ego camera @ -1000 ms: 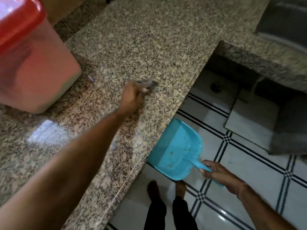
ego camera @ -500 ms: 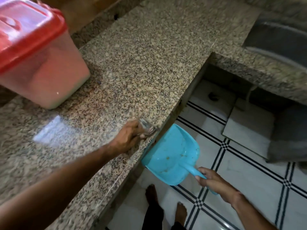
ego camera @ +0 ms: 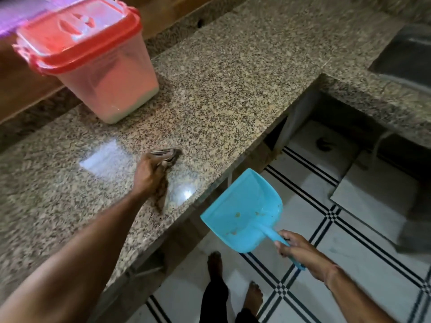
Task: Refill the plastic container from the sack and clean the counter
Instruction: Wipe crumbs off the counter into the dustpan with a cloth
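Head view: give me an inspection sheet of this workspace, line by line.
Surface: speckled granite counter, glossy with light glare; loose grains cannot be told from the speckle.
Job's things: plastic container, red lid on, stands at the counter's back left; blue dustpan held off the counter's front edge, a few brown crumbs in it; sack not in view.
Clutter: nothing seen.
Hands: left hand grips a dark wiping tool, blurred, on the counter; right hand grips the dustpan's handle.
Cables: nothing seen.
Surroundings: sink at the right; tiled floor with black lines; bare feet.
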The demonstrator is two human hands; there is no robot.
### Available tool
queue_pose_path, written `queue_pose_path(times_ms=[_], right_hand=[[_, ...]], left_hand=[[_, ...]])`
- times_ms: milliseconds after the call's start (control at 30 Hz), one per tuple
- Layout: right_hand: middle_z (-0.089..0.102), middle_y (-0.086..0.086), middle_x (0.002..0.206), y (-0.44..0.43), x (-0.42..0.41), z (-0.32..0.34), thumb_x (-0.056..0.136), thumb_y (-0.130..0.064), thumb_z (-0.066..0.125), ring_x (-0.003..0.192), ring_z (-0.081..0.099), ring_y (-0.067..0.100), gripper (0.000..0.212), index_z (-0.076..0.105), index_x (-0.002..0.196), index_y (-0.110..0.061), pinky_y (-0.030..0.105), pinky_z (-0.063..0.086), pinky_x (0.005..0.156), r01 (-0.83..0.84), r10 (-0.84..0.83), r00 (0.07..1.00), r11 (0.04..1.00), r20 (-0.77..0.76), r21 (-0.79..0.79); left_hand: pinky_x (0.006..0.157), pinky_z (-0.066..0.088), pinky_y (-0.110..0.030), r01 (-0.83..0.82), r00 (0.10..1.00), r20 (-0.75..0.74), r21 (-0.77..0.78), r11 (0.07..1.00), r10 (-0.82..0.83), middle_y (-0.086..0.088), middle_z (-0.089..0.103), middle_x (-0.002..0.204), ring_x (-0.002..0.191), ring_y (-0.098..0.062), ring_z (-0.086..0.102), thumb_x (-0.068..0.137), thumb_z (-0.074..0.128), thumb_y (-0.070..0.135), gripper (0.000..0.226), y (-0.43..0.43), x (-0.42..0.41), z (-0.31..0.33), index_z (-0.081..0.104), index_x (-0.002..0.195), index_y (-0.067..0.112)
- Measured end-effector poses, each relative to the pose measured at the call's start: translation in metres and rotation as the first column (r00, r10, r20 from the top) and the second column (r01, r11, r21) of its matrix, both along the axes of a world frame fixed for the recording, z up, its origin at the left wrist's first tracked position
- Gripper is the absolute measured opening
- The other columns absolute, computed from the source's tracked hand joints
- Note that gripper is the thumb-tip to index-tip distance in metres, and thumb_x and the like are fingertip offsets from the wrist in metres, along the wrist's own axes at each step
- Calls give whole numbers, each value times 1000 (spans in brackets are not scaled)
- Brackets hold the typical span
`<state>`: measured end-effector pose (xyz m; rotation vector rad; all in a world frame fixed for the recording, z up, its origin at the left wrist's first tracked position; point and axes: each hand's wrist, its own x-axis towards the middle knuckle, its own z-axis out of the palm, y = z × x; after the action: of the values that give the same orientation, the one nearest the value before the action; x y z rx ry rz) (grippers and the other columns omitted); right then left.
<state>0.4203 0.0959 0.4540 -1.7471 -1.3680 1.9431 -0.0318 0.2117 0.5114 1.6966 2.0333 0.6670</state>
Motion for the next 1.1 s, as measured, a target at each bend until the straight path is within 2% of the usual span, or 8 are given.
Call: queue_pose_path(times_ms=[67,267,400,467,533,633,833,1100], right_hand=[[56,-4,82,-4,4,0,102,-23,62,81,54,11,13,64,108,-12,25,44,76,-25,25,1000,1000,8,-5],[55,2,87,-22,5,0,102,-21,61,82,52,14,18,64,113,-6,23,44,72,-46,46,999,999,14,-12],[55,2,86,-27,7,-6,102,-21,61,80,51,14,23,65,115,-2,19,44,69,-62,62,998,998,-2,-22],[57,0,84,-27,7,-6,102,-21,61,79,53,12,20,66,113,-4,17,45,69,-54,55,998,998,10,-21],[57,1,85,-27,7,-4,102,-21,61,80,54,12,21,64,113,-3,19,47,73,-49,50,999,999,17,-19],[58,3,88,-22,4,2,102,-25,62,84,55,15,27,62,115,-2,27,46,81,-71,71,997,997,11,-5],[57,2,86,-13,-9,8,102,-23,62,79,54,11,20,65,114,-7,21,47,75,-88,88,996,996,-5,3],[60,2,92,-25,-29,5,102,-26,62,85,57,13,18,66,116,-15,21,48,77,-105,105,994,993,9,-46]], left_hand=[[86,48,-42,-171,983,-68,-47,984,168,-6,56,114,107,-24,53,105,54,25,33,-20,6,-5,68,135,24],[67,30,-16,-286,957,41,-52,957,289,0,55,109,96,-11,46,104,55,31,27,-53,113,-7,75,115,18],[82,34,-21,-311,939,145,-37,950,313,3,52,108,105,-15,49,103,57,33,26,-36,151,-9,73,117,18],[76,42,-16,-305,905,296,-54,951,307,5,52,106,101,-16,53,105,54,33,26,-32,142,-7,68,125,24],[64,57,-31,-355,856,381,-61,933,350,1,63,98,91,-28,65,103,54,38,29,-40,116,-8,72,117,21],[56,49,-36,-498,841,208,-59,865,499,-4,67,94,78,-28,64,99,52,51,43,-77,71,-8,75,118,19],[76,35,-33,-626,768,-207,-47,778,606,0,45,98,90,-25,50,99,59,21,35,-156,46,-4,69,132,28],[60,25,-17,-548,836,-94,-93,831,541,10,39,103,89,-10,42,105,54,26,39,-108,123,7,58,141,39]])
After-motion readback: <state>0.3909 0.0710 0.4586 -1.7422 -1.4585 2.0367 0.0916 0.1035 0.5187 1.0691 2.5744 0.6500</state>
